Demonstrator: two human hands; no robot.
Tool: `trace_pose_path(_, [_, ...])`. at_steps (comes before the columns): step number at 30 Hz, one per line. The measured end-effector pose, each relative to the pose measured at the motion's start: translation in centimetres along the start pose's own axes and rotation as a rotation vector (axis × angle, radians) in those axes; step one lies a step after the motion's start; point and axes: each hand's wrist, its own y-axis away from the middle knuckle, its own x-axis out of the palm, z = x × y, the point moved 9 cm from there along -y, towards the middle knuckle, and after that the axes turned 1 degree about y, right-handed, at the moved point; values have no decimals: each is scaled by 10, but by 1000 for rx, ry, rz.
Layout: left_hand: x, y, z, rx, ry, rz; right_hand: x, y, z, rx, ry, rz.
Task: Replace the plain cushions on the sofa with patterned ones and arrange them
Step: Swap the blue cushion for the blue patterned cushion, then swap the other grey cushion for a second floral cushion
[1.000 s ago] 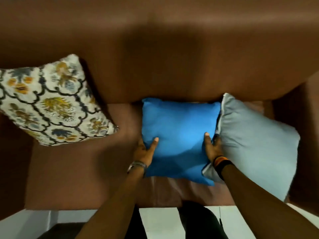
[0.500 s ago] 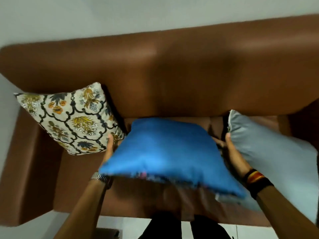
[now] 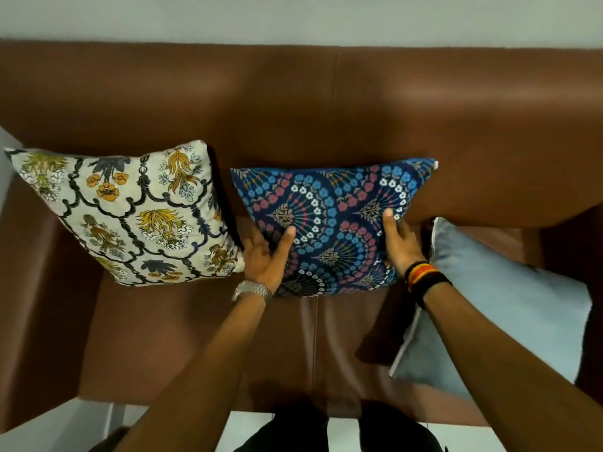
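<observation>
A navy cushion with blue, pink and white flower fans (image 3: 336, 220) stands upright against the backrest in the middle of the brown sofa (image 3: 303, 102). My left hand (image 3: 266, 256) grips its lower left edge, thumb on the front face. My right hand (image 3: 399, 241) grips its right edge the same way. A cream cushion with yellow and orange flowers (image 3: 130, 213) leans in the sofa's left corner, almost touching the navy one. A plain pale grey-blue cushion (image 3: 502, 305) lies at the right end of the seat, partly under my right forearm.
The sofa's left armrest (image 3: 39, 288) and right armrest (image 3: 574, 239) close in the seat. A bare stretch of seat (image 3: 195, 337) lies in front of the cushions. A pale wall (image 3: 293, 17) runs behind the backrest. White floor and dark trouser legs show at the bottom.
The cushion in my hands has been flipped from its plain blue side to its patterned navy side and set upright against the backrest. The view has pulled back and up.
</observation>
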Motion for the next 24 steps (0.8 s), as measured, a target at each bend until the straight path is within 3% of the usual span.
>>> trace_pose_path(3, [20,36,14,25,-48,-63,-28,26,-18,-90,20,10])
trace_pose_path(5, [52,64,27,9,-111,-38,-74,37,-49,-137,138,-123])
trace_pose_path(8, [122,101,43,-20,-189,99,-164,62,-117,-138,260,-421])
trace_pose_path(11, [210,130,44,-71,-166,320,-245,79,-207,50,231,-577])
trace_pose_path(13, [264,139,31,-83,-113,386,-274,79,-270,235,141,-528])
trace_pose_path(15, [315,146,15,-68,-83,383,-281,82,-314,335,-13,-374])
trace_pose_path(19, [371,147,4,-45,-200,310,-287,68,-337,237,-258,-218])
trace_pose_path(24, [343,160,-29,-105,-99,284,-325,68,-295,155,-239,-142])
